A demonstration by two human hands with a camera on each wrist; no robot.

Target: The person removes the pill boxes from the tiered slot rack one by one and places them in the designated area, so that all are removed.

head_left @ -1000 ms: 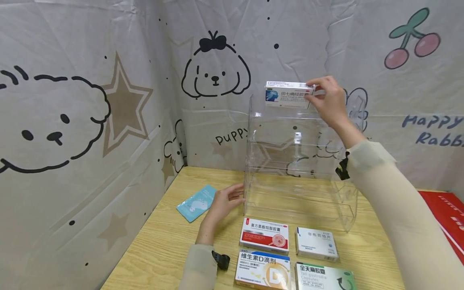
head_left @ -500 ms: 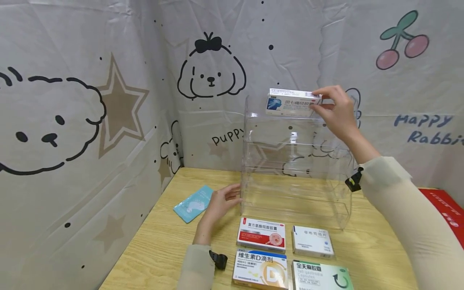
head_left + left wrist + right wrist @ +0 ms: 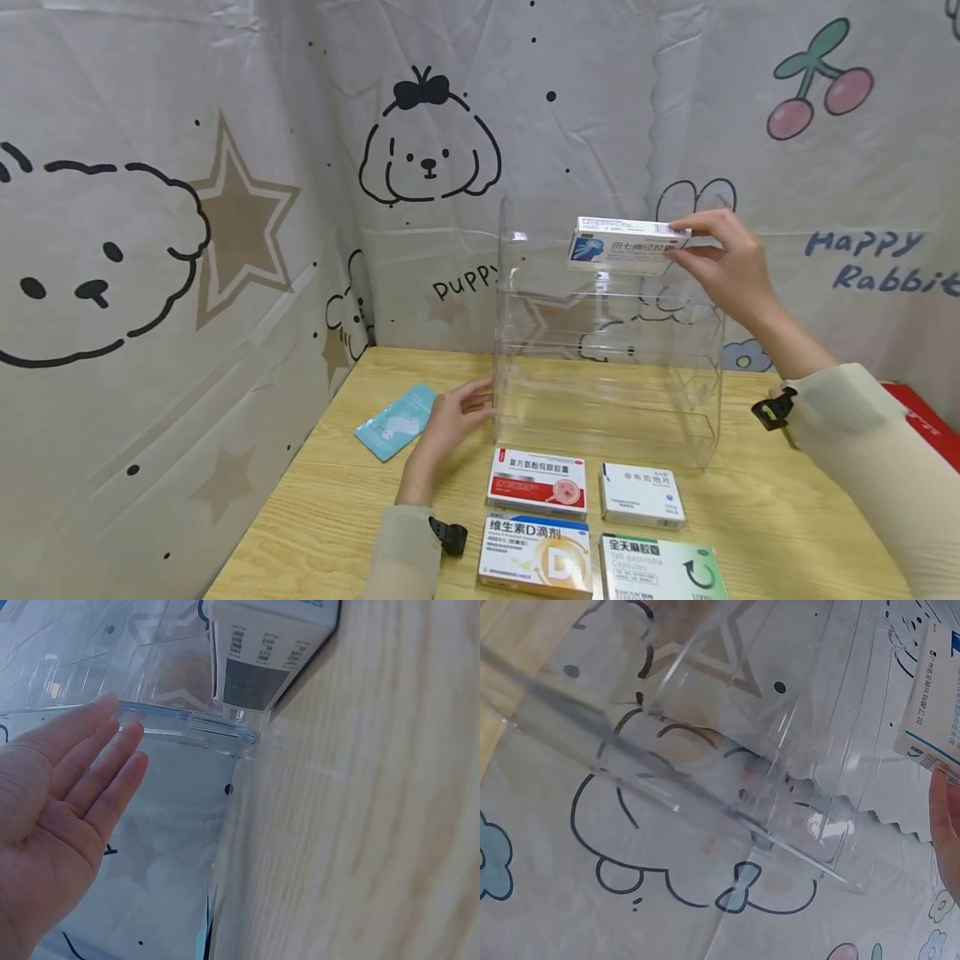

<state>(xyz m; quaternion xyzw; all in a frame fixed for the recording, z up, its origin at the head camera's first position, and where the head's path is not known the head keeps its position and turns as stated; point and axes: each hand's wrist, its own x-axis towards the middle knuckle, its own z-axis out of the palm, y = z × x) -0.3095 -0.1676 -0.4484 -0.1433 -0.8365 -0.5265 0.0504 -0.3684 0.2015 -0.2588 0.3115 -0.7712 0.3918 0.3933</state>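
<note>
My right hand (image 3: 729,257) pinches the right end of a white medicine box (image 3: 618,247) with a blue head picture, thumb in front and fingers at the top edge. In the head view the box overlaps the upper tiers of a clear acrylic stepped rack (image 3: 600,417). In the right wrist view the medicine box (image 3: 934,701) shows at the right edge, beside the rack's side panel. My left hand (image 3: 452,417) lies at the rack's lower left side, its fingertips right at the panel. The left wrist view shows its fingers (image 3: 112,780) straight and the palm turned up to the camera.
In front of the rack lie a red-and-white medicine box (image 3: 537,483), a vitamin D box (image 3: 534,554), a white tablet box (image 3: 642,494) and a green-and-white capsule box (image 3: 660,571). A teal sachet (image 3: 397,423) lies at left, a red item (image 3: 926,425) at right. Patterned cloth hangs behind.
My right hand has brought the medicine box down and slightly right, from above the rack's top to in front of its upper tiers. The left hand stays at the rack's side. The view shifts slightly.
</note>
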